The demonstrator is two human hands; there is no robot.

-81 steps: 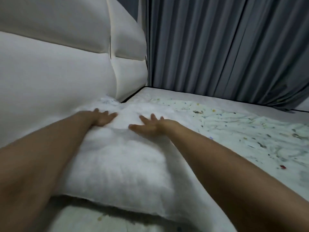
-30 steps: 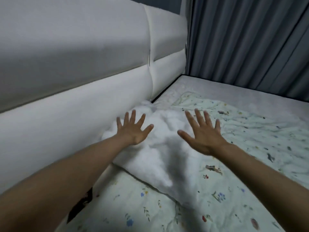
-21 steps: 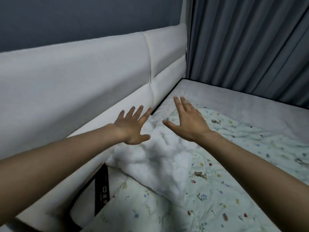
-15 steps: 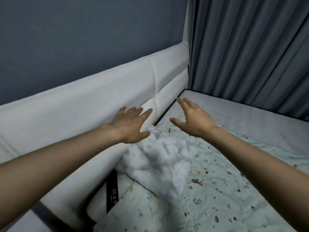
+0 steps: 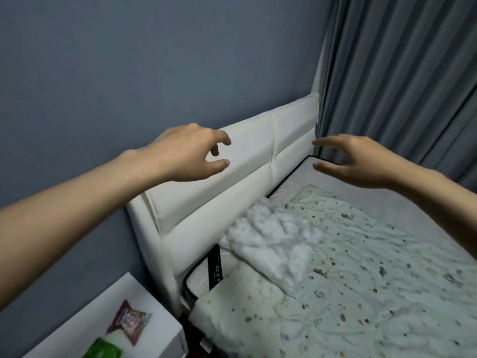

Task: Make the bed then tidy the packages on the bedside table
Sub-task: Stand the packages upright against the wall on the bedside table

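Observation:
A fluffy white pillow [image 5: 273,244] lies at the head of the bed, against the white padded headboard [image 5: 232,182]. A pale floral quilt [image 5: 361,293] covers the mattress below it. My left hand [image 5: 188,153] hangs in the air in front of the headboard, fingers loosely curled, holding nothing. My right hand [image 5: 353,164] hovers above the far corner of the mattress, fingers relaxed and empty. At the lower left, a white bedside table [image 5: 108,313] carries a dark red snack packet [image 5: 129,321] and a green packet [image 5: 103,350].
A grey-blue wall [image 5: 129,73] rises behind the headboard. Grey curtains [image 5: 400,73] hang along the far side of the bed. A bare grey strip of mattress [image 5: 387,200] shows beyond the quilt. A black strap [image 5: 215,267] hangs at the mattress corner.
Both hands lifted off the pillow and rose into the air, fingers now loosely curled. The view pulled back and left, bringing the bedside table and its packets into sight.

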